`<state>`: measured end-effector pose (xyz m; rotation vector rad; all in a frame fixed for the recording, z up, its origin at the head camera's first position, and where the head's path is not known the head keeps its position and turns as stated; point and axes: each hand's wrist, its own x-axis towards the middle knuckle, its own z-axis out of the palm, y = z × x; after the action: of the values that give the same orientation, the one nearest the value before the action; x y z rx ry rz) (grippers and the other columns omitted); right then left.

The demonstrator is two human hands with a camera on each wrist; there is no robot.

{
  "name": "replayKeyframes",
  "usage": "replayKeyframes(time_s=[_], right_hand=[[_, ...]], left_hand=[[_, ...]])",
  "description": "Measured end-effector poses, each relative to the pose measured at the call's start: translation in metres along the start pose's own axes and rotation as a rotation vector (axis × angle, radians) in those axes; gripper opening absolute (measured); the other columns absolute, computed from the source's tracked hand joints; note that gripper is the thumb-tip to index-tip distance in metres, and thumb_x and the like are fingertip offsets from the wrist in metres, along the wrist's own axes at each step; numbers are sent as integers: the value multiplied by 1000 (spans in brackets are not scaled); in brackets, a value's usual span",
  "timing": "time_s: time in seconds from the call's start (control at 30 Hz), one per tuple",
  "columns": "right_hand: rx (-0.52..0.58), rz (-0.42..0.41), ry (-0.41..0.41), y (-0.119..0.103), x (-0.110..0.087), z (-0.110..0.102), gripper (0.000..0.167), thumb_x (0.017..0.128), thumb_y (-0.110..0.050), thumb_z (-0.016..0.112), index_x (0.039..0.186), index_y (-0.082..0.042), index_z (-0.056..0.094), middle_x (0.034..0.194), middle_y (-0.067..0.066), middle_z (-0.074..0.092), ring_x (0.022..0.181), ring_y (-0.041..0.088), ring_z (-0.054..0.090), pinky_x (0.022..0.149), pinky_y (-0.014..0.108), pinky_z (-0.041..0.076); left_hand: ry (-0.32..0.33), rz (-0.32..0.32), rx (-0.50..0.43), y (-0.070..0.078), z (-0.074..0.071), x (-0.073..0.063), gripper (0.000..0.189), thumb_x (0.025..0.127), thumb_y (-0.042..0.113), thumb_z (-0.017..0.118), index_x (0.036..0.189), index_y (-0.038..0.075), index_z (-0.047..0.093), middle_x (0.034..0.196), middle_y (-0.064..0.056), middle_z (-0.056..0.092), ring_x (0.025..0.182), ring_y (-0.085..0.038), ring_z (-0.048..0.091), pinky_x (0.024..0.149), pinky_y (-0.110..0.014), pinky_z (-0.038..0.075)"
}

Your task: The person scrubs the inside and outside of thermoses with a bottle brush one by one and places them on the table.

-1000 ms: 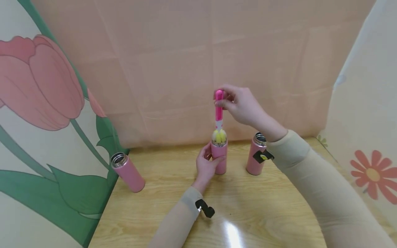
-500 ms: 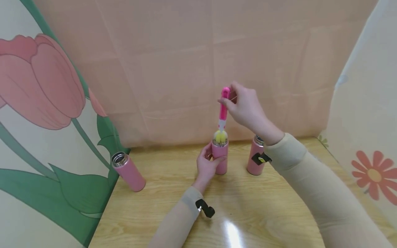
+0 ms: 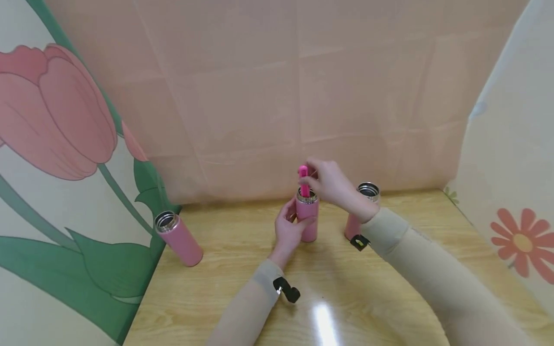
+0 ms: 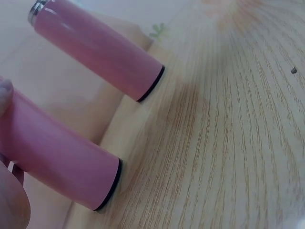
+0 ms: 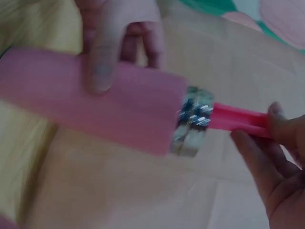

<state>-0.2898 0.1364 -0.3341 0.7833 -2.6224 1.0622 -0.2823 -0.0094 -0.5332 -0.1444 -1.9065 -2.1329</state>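
Note:
A pink metal bottle [image 3: 308,218] with a silver threaded neck stands upright in the middle of the table. My left hand [image 3: 289,230] grips its body from the left, thumb across the front. Above its mouth, my right hand [image 3: 326,181] pinches the pink handle of a bottle brush [image 3: 304,180]. The handle sticks up out of the neck, and the brush's sponge head is hidden inside the bottle. In the right wrist view, thumb and fingers hold the handle [image 5: 243,120] a short way from the silver neck [image 5: 193,121].
A second open pink bottle [image 3: 368,192] stands to the right, partly covered by my right forearm. Another open pink bottle [image 3: 179,239] stands at the left of the wooden table [image 3: 242,274]. A peach cloth [image 3: 242,120] hangs behind the table.
My right hand first lifts slightly and shifts right, then pushes the brush down, and its yellow sponge head disappears into the bottle. My left hand keeps its grip in place.

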Motion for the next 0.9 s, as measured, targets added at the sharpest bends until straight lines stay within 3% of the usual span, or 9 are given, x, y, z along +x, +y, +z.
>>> replayKeyframes(time_s=[0.27, 0.53, 0.9], right_hand=[[70, 89, 157, 23, -14, 7, 15, 100, -15, 79, 108, -10, 68, 99, 9, 77, 89, 30, 75, 71, 45, 63], [61, 31, 240, 26, -19, 14, 17, 99, -15, 80, 109, -7, 70, 93, 9, 77, 83, 26, 76, 65, 40, 61], [132, 14, 310, 23, -37, 18, 14, 97, -14, 82, 106, -9, 72, 90, 4, 77, 80, 22, 75, 64, 24, 59]], left_hand=[[-20, -6, -11, 1, 3, -1, 74, 80, 5, 94, 146, 19, 65, 138, -1, 71, 128, -23, 66, 113, -43, 50], [-21, -17, 14, 0, 1, 1, 71, 83, 9, 94, 145, 27, 66, 139, 6, 69, 128, -18, 64, 114, -46, 49], [-92, 66, 11, 0, -11, -4, 72, 84, 0, 90, 149, 18, 64, 141, 1, 68, 132, -22, 62, 116, -40, 47]])
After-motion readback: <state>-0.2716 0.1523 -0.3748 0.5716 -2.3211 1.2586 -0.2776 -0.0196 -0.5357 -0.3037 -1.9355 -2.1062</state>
